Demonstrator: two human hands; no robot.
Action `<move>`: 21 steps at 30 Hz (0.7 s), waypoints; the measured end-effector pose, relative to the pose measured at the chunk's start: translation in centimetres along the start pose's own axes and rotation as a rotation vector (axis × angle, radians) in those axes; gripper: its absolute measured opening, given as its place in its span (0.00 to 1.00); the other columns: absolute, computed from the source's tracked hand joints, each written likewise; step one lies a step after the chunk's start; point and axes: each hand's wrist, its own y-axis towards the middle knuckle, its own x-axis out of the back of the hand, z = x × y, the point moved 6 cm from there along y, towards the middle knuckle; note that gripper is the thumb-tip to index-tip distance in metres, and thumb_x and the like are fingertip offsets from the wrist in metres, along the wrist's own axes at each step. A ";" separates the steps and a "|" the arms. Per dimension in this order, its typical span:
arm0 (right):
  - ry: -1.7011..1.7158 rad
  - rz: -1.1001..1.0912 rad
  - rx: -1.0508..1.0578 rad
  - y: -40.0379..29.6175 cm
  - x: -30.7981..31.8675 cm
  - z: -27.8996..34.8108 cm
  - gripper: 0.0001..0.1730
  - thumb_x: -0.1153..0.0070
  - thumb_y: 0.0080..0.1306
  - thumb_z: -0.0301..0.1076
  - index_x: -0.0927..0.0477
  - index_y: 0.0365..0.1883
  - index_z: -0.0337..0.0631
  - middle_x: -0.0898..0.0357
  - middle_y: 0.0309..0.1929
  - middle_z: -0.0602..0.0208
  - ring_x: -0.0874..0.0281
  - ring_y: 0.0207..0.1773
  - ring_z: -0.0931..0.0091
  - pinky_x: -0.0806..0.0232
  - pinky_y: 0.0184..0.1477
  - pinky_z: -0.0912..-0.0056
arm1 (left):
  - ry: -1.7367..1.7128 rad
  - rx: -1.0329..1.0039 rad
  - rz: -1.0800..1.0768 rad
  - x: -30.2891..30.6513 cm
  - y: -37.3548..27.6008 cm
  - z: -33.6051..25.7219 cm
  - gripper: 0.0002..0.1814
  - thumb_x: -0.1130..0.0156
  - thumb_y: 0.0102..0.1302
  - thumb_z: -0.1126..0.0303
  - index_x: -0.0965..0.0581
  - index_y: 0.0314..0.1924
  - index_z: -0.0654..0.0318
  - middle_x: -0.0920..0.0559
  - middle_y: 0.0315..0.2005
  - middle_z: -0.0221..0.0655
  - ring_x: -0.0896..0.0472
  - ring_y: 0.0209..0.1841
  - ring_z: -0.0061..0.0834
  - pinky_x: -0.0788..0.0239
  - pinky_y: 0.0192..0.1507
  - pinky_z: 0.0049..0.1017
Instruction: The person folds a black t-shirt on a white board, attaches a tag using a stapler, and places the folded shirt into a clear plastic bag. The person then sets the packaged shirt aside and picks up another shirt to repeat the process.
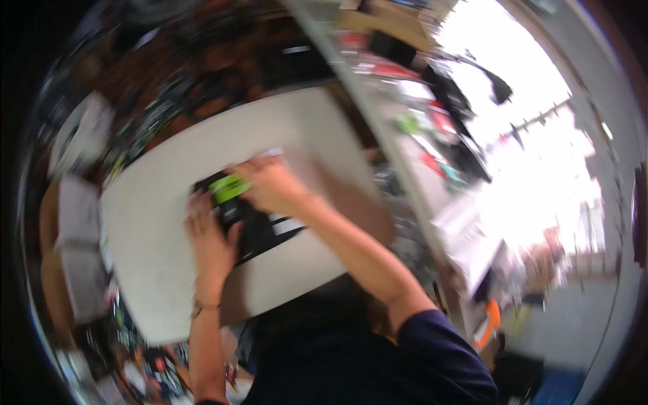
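Observation:
On a pale tabletop (152, 217) lies a flat black item (255, 233), perhaps a package or folded fabric, with a bright green label (230, 188) at its upper end and white stripes toward its right side. My left hand (207, 228) rests on its left edge, thumb and fingers spread. My right hand (268, 183) lies over its upper right part, fingertips beside the green label. A small whitish piece (274, 151) shows just past the right fingers. Blur hides whether either hand grips anything.
A long bench (410, 167) at the right holds mixed items, including a white bag or sheet (468, 238). An orange curved object (490, 324) is near its lower end. Cartons with whitish sides (78, 217) stand left of the table. Dark clutter (212, 76) lies beyond the table.

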 end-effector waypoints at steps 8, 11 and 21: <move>0.025 -0.423 0.033 -8.8 13.5 0.4 0.36 0.25 0.62 0.43 0.19 0.68 0.47 0.27 0.76 0.56 0.34 0.80 0.58 0.39 0.78 0.45 | 0.121 -0.080 0.026 -2.7 -0.3 1.2 0.42 0.48 0.84 0.45 0.48 0.86 0.59 0.49 0.88 0.39 0.50 0.87 0.51 0.62 0.85 0.57; -0.008 -0.446 -0.278 -17.2 25.7 -2.2 0.27 0.29 0.68 0.38 0.16 0.64 0.42 0.16 0.66 0.59 0.19 0.68 0.59 0.27 0.70 0.54 | 0.158 -0.067 -0.002 -2.1 -1.0 3.1 0.43 0.48 0.83 0.45 0.47 0.86 0.60 0.50 0.88 0.40 0.50 0.87 0.53 0.61 0.85 0.59; -0.266 0.189 -1.364 -54.0 36.2 -23.1 0.16 0.24 0.63 0.44 0.06 0.39 0.40 0.07 0.40 0.58 0.10 0.46 0.67 0.20 0.51 0.60 | 0.080 -0.089 -0.057 -2.3 -0.7 2.8 0.40 0.46 0.81 0.45 0.40 0.82 0.62 0.46 0.87 0.42 0.47 0.86 0.55 0.59 0.85 0.59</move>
